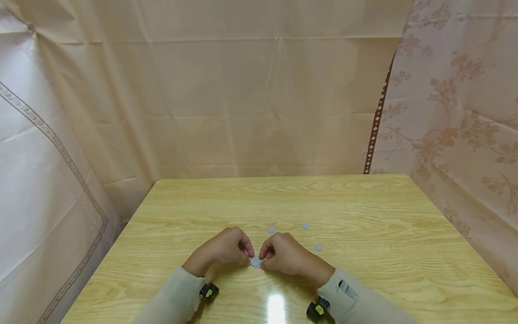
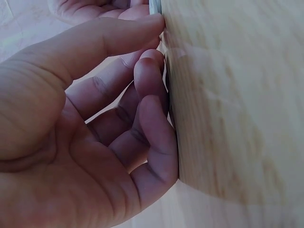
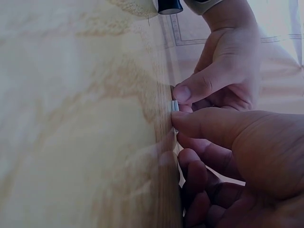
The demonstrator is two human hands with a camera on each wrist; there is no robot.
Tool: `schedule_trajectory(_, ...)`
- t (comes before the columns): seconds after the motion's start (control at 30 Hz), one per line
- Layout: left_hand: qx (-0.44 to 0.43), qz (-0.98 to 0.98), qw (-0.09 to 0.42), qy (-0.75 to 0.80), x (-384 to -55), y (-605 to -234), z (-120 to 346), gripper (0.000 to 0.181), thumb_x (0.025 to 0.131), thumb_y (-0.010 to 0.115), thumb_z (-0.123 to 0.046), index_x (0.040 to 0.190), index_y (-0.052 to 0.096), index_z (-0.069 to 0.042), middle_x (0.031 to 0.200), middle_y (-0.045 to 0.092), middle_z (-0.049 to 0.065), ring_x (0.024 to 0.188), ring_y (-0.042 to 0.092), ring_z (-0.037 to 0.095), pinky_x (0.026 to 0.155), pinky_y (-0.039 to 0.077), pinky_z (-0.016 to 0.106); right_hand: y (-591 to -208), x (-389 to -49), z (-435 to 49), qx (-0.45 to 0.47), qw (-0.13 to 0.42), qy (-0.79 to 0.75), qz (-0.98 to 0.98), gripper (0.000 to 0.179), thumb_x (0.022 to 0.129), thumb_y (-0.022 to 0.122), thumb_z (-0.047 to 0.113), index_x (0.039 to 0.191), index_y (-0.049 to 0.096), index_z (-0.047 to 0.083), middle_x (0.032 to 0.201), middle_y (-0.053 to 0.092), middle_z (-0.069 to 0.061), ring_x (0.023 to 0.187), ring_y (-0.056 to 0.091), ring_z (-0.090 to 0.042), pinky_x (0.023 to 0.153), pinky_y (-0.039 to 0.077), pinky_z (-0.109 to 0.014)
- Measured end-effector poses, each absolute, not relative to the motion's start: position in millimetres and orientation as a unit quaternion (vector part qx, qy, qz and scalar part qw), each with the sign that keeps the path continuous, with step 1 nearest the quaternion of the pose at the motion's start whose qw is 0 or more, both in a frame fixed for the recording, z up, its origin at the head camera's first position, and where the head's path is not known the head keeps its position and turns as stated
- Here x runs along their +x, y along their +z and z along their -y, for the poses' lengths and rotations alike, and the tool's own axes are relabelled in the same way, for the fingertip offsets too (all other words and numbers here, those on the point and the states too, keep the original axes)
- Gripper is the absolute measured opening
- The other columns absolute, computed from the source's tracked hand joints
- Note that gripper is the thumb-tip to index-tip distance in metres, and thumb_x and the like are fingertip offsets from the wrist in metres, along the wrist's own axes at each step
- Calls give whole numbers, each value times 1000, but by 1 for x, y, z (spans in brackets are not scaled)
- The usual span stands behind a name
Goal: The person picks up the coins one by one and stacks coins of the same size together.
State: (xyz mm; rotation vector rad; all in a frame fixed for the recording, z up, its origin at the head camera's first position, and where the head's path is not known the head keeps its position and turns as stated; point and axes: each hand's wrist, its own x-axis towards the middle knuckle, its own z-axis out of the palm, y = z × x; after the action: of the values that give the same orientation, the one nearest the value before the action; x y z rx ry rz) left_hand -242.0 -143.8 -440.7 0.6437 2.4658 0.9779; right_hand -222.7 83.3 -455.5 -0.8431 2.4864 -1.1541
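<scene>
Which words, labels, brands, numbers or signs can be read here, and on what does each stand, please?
None can be read in any view.
Round pale grey discs on the yellow wood-grained table: no lettering visible.
Yellow patches on the black wrist-worn devices: any marking is too small to read.

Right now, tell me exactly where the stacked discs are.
In the head view, the stacked discs are on the table, low and near centre, held between the left hand and right hand. A loose disc lies beyond, slightly right.
</scene>
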Motion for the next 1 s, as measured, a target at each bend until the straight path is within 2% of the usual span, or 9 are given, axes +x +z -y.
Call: schedule_trajectory(1.0, 234, -885, 203, 348, -240, -439, 144, 13, 79, 85, -1, 79, 77, -12, 74, 71, -4, 66, 61, 11, 62, 53, 27, -456, -221, -79, -286, 126, -402, -861, 9, 85, 83, 13, 83, 75, 13, 68, 65, 6, 55, 55, -4, 51, 45, -18)
